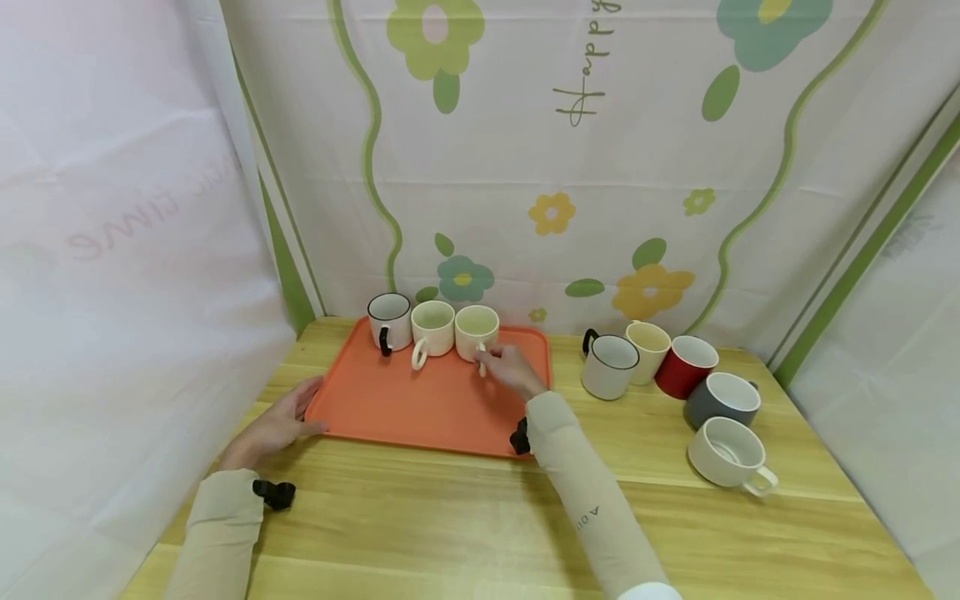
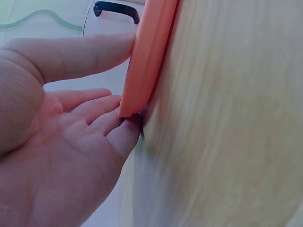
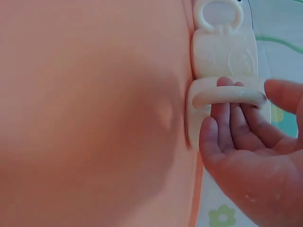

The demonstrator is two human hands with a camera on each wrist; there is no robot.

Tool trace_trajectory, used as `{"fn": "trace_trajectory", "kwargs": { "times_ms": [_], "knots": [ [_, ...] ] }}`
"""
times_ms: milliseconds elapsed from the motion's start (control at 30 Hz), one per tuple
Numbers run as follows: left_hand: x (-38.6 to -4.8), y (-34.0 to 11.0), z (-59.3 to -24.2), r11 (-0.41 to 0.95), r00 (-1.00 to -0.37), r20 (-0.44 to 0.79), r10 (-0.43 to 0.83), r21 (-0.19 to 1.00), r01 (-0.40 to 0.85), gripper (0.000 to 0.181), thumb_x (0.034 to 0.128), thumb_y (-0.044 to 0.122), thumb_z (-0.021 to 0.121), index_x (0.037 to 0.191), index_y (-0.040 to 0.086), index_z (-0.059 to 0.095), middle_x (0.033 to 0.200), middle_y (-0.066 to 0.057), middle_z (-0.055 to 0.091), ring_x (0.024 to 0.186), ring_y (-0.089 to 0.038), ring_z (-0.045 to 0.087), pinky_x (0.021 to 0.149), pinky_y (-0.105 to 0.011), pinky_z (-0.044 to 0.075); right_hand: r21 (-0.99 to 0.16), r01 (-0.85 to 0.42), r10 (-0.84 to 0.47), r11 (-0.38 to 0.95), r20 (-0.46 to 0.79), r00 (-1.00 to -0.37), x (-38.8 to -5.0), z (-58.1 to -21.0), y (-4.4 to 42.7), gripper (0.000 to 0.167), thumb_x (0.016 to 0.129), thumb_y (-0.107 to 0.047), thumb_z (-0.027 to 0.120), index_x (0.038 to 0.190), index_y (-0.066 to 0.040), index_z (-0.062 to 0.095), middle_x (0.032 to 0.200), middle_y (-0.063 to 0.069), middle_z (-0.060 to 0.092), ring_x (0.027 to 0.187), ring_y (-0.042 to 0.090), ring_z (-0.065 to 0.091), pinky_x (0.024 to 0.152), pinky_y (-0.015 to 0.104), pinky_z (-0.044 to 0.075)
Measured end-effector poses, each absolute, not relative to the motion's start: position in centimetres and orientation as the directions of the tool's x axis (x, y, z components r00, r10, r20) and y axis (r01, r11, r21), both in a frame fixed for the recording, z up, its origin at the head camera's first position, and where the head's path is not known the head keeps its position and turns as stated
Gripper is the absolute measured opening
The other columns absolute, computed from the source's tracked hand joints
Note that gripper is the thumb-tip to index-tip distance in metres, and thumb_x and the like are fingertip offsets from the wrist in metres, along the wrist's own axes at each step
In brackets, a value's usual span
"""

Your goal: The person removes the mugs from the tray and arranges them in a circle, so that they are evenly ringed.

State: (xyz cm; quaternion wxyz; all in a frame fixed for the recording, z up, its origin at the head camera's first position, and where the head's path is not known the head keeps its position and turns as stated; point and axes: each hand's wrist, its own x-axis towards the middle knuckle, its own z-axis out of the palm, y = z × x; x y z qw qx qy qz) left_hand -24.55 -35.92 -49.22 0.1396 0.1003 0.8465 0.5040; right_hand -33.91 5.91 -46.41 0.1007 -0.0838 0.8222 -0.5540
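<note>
An orange tray (image 1: pixel 420 408) lies on the wooden table with three mugs in a row along its back edge: a white one with black rim and handle (image 1: pixel 390 323), a cream one (image 1: pixel 433 330) and another cream mug (image 1: pixel 476 327) at the right. My right hand (image 1: pixel 512 370) is at this last mug's handle; in the right wrist view, fingers of that hand (image 3: pixel 255 156) curl behind the handle (image 3: pixel 229 95), thumb beside its end. At the tray's left front corner, my left hand (image 1: pixel 279 423) holds the rim, thumb (image 2: pixel 90 54) against the tray (image 2: pixel 149 56), fingers at its edge.
To the right of the tray stand several mugs: white with black handle (image 1: pixel 609 368), pale yellow (image 1: pixel 648 350), red (image 1: pixel 686 367), dark grey (image 1: pixel 722 402) and a wide white one (image 1: pixel 726 453). Flower-printed cloth (image 1: pixel 480 167) hangs behind the table (image 1: pixel 420 525) and at both sides.
</note>
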Motion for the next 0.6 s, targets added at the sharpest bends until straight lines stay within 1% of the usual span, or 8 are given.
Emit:
{"fn": "trace_trajectory", "kwargs": {
  "times_ms": [67,133,233,300,367,467,500,600],
  "knots": [
    [-24.6,-35.9,-49.2,0.465,-0.939,-0.133,0.316,0.885,0.031,0.103,0.0993,0.009,0.073,0.168,-0.005,-0.002,0.174,-0.032,-0.003,0.159,-0.058,0.002,0.124,-0.073,0.016,-0.937,0.005,-0.232,0.351,-0.092,-0.968,-33.8,-46.4,5.7,0.05,0.112,-0.033,0.054,0.083,0.004,0.068,0.123,0.022,0.072,0.109,0.024,0.066,0.098,0.036,0.049],
    [-24.6,-35.9,-49.2,0.463,-0.94,-0.131,0.315,0.886,0.032,0.103,0.0989,0.009,0.074,0.168,-0.005,-0.002,0.174,-0.032,-0.002,0.159,-0.058,0.003,0.124,-0.073,0.016,-0.948,0.034,-0.222,0.315,-0.109,-0.969,-33.7,-46.3,5.7,0.053,0.112,-0.035,0.054,0.075,0.002,0.069,0.117,0.024,0.073,0.103,0.023,0.067,0.1,0.039,0.049],
    [-24.6,-35.9,-49.2,0.464,-0.94,-0.129,0.315,0.885,0.034,0.103,0.0988,0.009,0.074,0.167,-0.005,-0.001,0.174,-0.033,-0.002,0.159,-0.058,0.003,0.124,-0.073,0.015,-0.966,0.079,-0.225,0.248,-0.137,-0.965,-33.4,-46.4,5.7,0.057,0.111,-0.035,0.056,0.064,-0.005,0.066,0.099,0.024,0.074,0.088,0.022,0.065,0.094,0.039,0.05],
    [-24.6,-35.9,-49.1,0.465,-0.941,-0.132,0.312,0.885,0.03,0.103,0.0988,0.008,0.074,0.167,-0.006,-0.001,0.174,-0.033,-0.002,0.159,-0.058,0.002,0.124,-0.073,0.015,-0.976,0.112,-0.233,0.186,-0.155,-0.96,-33.3,-46.4,5.8,0.056,0.111,-0.031,0.056,0.062,-0.006,0.064,0.084,0.019,0.07,0.078,0.021,0.061,0.086,0.037,0.05],
    [-24.6,-35.9,-49.1,0.47,-0.942,-0.139,0.304,0.882,0.021,0.103,0.0988,0.009,0.074,0.168,-0.005,-0.001,0.175,-0.032,-0.002,0.16,-0.057,0.002,0.125,-0.073,0.015,-0.98,0.162,-0.233,0.118,-0.186,-0.955,-33.1,-46.3,6.0,0.051,0.11,-0.028,0.057,0.064,-0.007,0.063,0.075,0.011,0.065,0.069,0.019,0.056,0.077,0.033,0.048],
    [-24.5,-35.8,-49.0,0.47,-0.943,-0.143,0.301,0.883,0.016,0.101,0.0995,0.008,0.073,0.168,-0.005,-0.001,0.175,-0.032,-0.002,0.159,-0.057,0.003,0.125,-0.073,0.016,-0.969,0.246,-0.24,-0.008,-0.237,-0.942,-32.6,-45.9,6.4,0.04,0.11,-0.023,0.056,0.074,-0.005,0.059,0.069,0.003,0.054,0.058,0.017,0.043,0.067,0.033,0.035],
    [-24.5,-35.8,-49.0,0.471,-0.943,-0.143,0.302,0.882,0.017,0.101,0.0996,0.008,0.072,0.168,-0.005,-0.001,0.175,-0.032,-0.002,0.159,-0.057,0.003,0.125,-0.073,0.016,-0.959,0.279,-0.244,-0.049,-0.259,-0.934,-32.4,-45.7,6.6,0.036,0.11,-0.023,0.055,0.079,-0.005,0.057,0.068,0.003,0.051,0.056,0.016,0.037,0.065,0.034,0.029],
    [-24.5,-35.7,-49.0,0.465,-0.942,-0.137,0.306,0.885,0.023,0.099,0.0999,0.006,0.071,0.167,-0.006,0.0,0.175,-0.032,-0.001,0.159,-0.058,0.003,0.125,-0.072,0.016,-0.931,0.346,-0.26,-0.114,-0.308,-0.915,-31.5,-45.1,7.6,0.025,0.111,-0.02,0.052,0.091,-0.006,0.055,0.069,0.002,0.045,0.054,0.015,0.031,0.064,0.033,0.022]
  ]
}}
